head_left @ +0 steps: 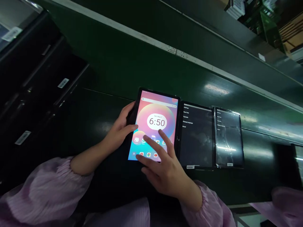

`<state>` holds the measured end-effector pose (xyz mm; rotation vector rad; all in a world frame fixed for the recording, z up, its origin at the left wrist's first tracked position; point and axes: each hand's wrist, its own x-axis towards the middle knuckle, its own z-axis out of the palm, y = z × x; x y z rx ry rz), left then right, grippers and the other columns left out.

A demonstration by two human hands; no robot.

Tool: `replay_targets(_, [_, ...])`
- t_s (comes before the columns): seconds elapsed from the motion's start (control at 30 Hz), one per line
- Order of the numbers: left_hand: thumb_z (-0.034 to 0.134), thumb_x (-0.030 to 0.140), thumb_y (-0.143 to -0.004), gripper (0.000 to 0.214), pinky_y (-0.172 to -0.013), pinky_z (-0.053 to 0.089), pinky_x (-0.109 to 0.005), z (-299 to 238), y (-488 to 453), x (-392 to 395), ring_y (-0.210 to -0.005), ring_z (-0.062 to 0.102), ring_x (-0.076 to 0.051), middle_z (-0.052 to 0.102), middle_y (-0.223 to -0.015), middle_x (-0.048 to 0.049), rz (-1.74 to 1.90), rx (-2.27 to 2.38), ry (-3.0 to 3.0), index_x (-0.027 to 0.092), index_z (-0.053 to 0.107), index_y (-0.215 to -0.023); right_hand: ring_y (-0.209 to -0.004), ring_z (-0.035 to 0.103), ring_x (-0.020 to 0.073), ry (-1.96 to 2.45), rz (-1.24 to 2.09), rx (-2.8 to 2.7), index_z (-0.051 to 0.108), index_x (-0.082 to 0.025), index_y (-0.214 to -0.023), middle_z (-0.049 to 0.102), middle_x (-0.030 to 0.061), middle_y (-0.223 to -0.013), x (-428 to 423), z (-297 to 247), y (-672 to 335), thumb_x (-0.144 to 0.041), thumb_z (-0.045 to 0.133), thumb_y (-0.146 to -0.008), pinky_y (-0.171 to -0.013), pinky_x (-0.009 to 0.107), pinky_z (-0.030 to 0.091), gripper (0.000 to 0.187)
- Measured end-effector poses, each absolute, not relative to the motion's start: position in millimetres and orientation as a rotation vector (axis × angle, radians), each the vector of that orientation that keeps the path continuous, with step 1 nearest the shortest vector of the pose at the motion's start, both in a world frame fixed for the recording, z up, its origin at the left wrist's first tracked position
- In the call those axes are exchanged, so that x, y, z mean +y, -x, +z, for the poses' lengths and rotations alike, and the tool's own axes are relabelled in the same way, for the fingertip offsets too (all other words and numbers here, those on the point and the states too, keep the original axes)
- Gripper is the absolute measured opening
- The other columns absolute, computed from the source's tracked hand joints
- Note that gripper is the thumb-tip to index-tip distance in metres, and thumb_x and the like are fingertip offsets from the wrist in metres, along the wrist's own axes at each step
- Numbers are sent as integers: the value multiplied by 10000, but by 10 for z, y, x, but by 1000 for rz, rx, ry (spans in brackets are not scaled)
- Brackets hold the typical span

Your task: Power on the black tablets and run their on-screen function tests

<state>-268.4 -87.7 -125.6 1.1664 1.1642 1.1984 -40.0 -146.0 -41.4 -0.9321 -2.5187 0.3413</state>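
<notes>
The left hand (pixel 119 130) clasps the left edge of the lit tablet (pixel 155 126), thumb laid over the bezel onto the glass and the other fingers curled behind the frame out of view, so the hold is a closed, steadying pinch rather than a lift. The right hand (pixel 163 167) holds nothing: it is spread open above the lower part of the screen, index and middle fingers extended toward the row of app icons, and whether a fingertip is actually touching the glass cannot be told. The tablet lies on the dark green work surface (pixel 113 60), close in front of the person, its screen showing a clock reading 6:50. To work the screen well, I would judge that the left thumb should stay off the active glass, since a stray contact there could register as a second touch; the right hand should come down with one fingertip only, squarely on one icon, the other fingers lifted clear. Just right of the lit tablet, almost edge to edge, sits a second tablet (pixel 196 135) showing a dark menu of white text, and right of that a third tablet (pixel 229 137) under glossy film. At far left stand stacked dark boxes (pixel 35 85) with white labels.
</notes>
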Motion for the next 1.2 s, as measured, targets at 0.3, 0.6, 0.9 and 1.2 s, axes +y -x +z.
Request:
replay_targets(0.3, [729, 325, -832, 765, -1355, 306, -594, -1248, 2672, -870, -1589, 427, -365, 477, -1689, -117, 1223, 1139, -1128, 235, 526, -1564, -1715, 86, 280, 938, 317, -2481, 806, -218, -1177, 624, 121, -1565, -1448, -438, 450, -298, 504, -1129, -1317, 584, 415, 316])
replay_targets(0.6, [724, 364, -807, 797, -1334, 354, -610, -1042, 2660, -885, -1613, 368, -411, 485, -1686, -117, 1146, 1268, -1118, 203, 543, -1567, -1651, 320, 328, 1192, 113, -2257, 834, -236, -1144, 630, 99, -1544, -1311, -420, 189, -209, 529, -1106, -1253, 589, 497, 308])
replay_targets(0.9, [721, 407, -844, 751, -1324, 368, -634, -1061, 2649, -894, -1597, 395, -411, 504, -1671, -97, 1168, 1272, -1112, 244, 557, -1559, -1585, 412, 386, 1388, -40, -2129, 823, -247, -1197, 635, 89, -1542, -1154, -469, 66, -286, 493, -1131, -1197, 682, 510, 339])
replay_targets(1.2, [734, 412, -851, 760, -1317, 392, -616, -1066, 2672, -900, -1588, 415, -399, 505, -1675, -91, 1161, 1263, -1110, 240, 545, -1567, -1584, 391, 412, 1451, -48, -2091, 805, -240, -1238, 616, 119, -1548, -1026, -545, 82, -331, 463, -1140, -1218, 756, 426, 367])
